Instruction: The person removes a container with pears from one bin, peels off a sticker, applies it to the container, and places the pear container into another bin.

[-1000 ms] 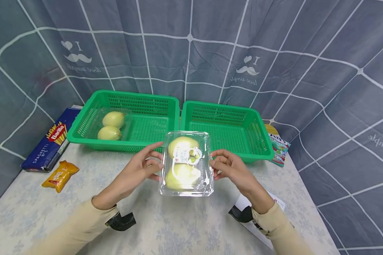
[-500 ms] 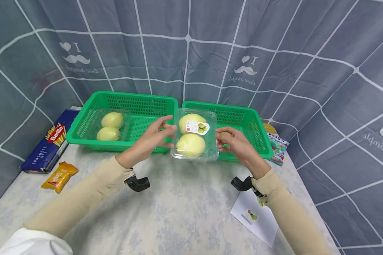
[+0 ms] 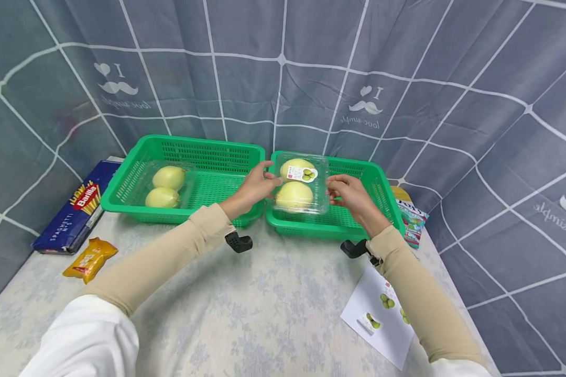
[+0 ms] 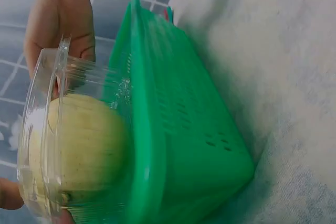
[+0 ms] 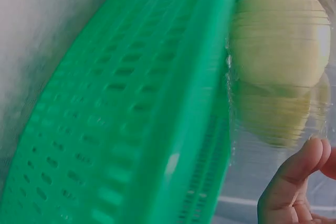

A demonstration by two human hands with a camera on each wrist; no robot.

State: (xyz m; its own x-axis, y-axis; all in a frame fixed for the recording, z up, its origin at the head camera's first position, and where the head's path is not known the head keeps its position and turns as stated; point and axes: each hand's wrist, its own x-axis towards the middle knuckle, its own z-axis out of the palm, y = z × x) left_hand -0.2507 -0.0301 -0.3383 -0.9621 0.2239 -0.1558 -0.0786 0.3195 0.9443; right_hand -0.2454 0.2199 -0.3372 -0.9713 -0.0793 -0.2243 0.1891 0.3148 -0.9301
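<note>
A clear plastic clamshell box (image 3: 317, 196) with a white label and two pale yellow melon-like fruits (image 3: 294, 195) hangs over the left part of the right green basket (image 3: 330, 230), roughly at rim height. My left hand (image 3: 252, 191) holds the box's left edge, thumb on the near face and a finger underneath. On the opposite edge, my right hand (image 3: 354, 198) pinches the plastic between thumb and fingers. In the left wrist view the box's lower part (image 4: 94, 145) sits behind the basket's rim. The basket floor under the box is hidden.
The left green basket (image 3: 184, 213) holds a similar box of two yellow fruits (image 3: 162, 197). A blue spaghetti box (image 3: 73, 217) and an orange packet (image 3: 90, 259) lie at left. Snack bags (image 3: 412, 222) stand right of the baskets, with a printed sheet (image 3: 374, 340) in front.
Both hands have carried the clamshell box away from me and slightly right, from the front of the baskets to over the right basket. The left fingers were more spread half a second ago.
</note>
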